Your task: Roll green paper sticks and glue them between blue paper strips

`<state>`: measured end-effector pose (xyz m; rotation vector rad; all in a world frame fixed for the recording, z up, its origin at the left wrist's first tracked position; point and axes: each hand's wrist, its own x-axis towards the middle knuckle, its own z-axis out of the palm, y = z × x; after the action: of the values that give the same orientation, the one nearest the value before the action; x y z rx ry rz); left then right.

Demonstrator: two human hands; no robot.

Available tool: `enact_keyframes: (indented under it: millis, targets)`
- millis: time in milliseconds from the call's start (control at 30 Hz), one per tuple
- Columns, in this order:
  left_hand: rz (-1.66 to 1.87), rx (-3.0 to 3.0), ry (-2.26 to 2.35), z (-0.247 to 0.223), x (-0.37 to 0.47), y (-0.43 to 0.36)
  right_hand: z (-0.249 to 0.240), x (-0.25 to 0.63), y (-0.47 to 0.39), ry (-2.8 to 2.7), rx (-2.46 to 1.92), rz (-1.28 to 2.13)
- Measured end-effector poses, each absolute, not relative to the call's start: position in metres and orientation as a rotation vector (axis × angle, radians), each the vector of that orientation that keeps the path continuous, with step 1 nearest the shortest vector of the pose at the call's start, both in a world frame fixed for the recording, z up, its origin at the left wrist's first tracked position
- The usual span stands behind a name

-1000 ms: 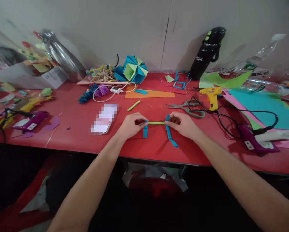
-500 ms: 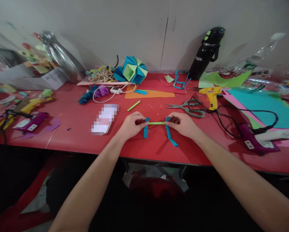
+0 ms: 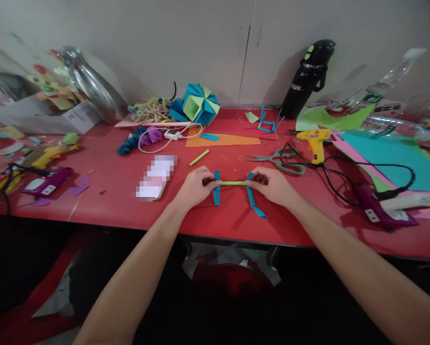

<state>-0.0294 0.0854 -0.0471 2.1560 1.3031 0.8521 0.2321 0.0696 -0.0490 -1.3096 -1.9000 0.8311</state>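
Observation:
A green paper stick (image 3: 232, 183) spans the gap between my two hands, low over the red table (image 3: 186, 218). My left hand (image 3: 198, 186) pinches its left end where a folded blue paper strip (image 3: 217, 197) meets it. At the other end my right hand (image 3: 271, 184) is closed on the joint between the stick and a second blue strip (image 3: 251, 197), whose lower part bends outward to the right. Beyond my left hand lies a loose green stick (image 3: 199, 157). Scissors (image 3: 277, 160) rest past my right hand. My fingertips hide both joints.
Left of my hands lies a phone (image 3: 156, 177). A yellow glue gun (image 3: 316, 143) and its black cord are at the right, near a purple power strip (image 3: 383, 206). Behind stand a blue-green paper ball (image 3: 200, 104), a small blue frame (image 3: 267, 122) and a black bottle (image 3: 306, 79).
The left blue strip has turned slightly and stands straighter beside my left fingertips. My right hand and the green stick have hardly moved.

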Motion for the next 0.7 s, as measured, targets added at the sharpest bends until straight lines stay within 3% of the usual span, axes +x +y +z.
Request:
enact_keyframes:
  millis: [700]
  targets:
    - [0.858,2.128,1.252,-0.0426,-0.0317,0.0829,-0.0475,0.2318,0.0687,-1.906,-1.308,0.824]
